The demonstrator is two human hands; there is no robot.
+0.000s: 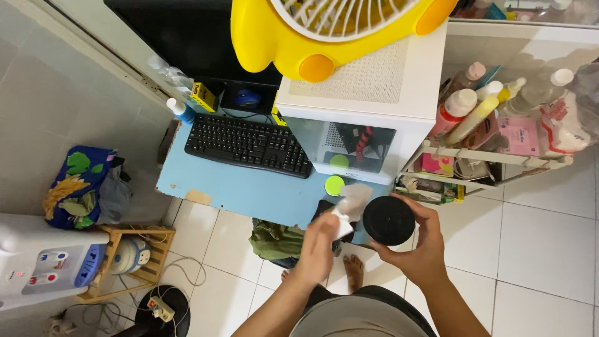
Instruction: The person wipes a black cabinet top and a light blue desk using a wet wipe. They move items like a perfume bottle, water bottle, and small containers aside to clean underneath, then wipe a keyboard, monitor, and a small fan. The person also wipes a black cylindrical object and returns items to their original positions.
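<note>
The right hand (417,249) gripped a black disc (389,220) while the left hand (319,246) pinched a tissue (350,203); a loose grip could drop the disc onto the floor (536,249).

light: bright, even, soft indoor | shadows: faint on white floor tiles (536,249), darker under the blue desk (249,187) | glare: mild sheen on the glass panel of the white computer case (374,93) above the desk | blur: left hand (321,246) and white cloth (350,203) slightly smeared | distortion: wide-angle, tile lines bend toward edges | yellow fan (324,31) close, cropped at top, a bit soft
</note>
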